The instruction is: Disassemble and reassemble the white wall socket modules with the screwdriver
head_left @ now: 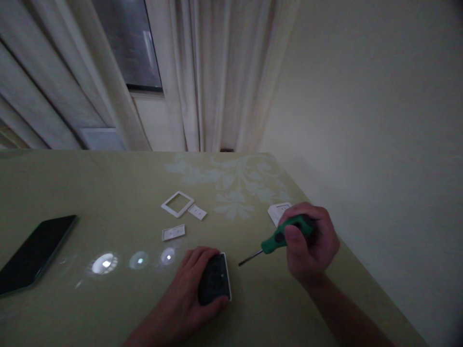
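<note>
My left hand (188, 289) grips a dark square switch module with a white rim (215, 279), holding it flat on the green table (108, 193). My right hand (313, 243) is closed round the handle of a green screwdriver (278, 238). The screwdriver's metal tip points left and down, ending just right of the module without touching it.
A white square frame (177, 203) and two small white plates (197, 211) (173, 232) lie beyond my hands. Another white switch piece (278, 211) sits behind my right hand near the table's right edge. A dark phone (34, 253) lies at the left. Curtains and a wall stand behind.
</note>
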Tool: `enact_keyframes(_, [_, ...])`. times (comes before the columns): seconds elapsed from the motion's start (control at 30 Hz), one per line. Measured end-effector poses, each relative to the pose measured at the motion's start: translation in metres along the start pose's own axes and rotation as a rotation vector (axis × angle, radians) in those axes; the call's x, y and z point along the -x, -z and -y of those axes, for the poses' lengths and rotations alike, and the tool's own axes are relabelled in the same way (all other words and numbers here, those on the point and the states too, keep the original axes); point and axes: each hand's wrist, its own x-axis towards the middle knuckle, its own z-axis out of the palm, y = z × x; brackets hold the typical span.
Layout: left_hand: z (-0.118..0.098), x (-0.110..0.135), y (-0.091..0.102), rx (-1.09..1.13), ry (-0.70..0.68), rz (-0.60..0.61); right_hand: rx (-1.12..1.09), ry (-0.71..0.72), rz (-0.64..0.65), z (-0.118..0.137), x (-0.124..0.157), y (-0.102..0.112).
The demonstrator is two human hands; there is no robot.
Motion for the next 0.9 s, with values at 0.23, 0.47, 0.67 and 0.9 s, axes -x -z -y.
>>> enact_keyframes(0.23, [-0.005,-0.002,-0.002,0.025,0.0,-0.051,-0.028,0.233,0.361,0.006,-0.005,-0.042])
enact_keyframes(0.47, [0.0,-0.002,-0.005,0.046,0.022,-0.027,-0.025,0.148,0.407,0.002,-0.004,-0.042])
enact_keyframes(0.67, [0.003,0.0,-0.008,0.049,0.043,-0.024,-0.056,0.161,0.449,0.005,-0.007,-0.046])
enact_keyframes(0.9, [0.001,0.0,-0.006,0.061,0.028,-0.015,-0.103,0.123,0.468,0.005,0.0,-0.048])
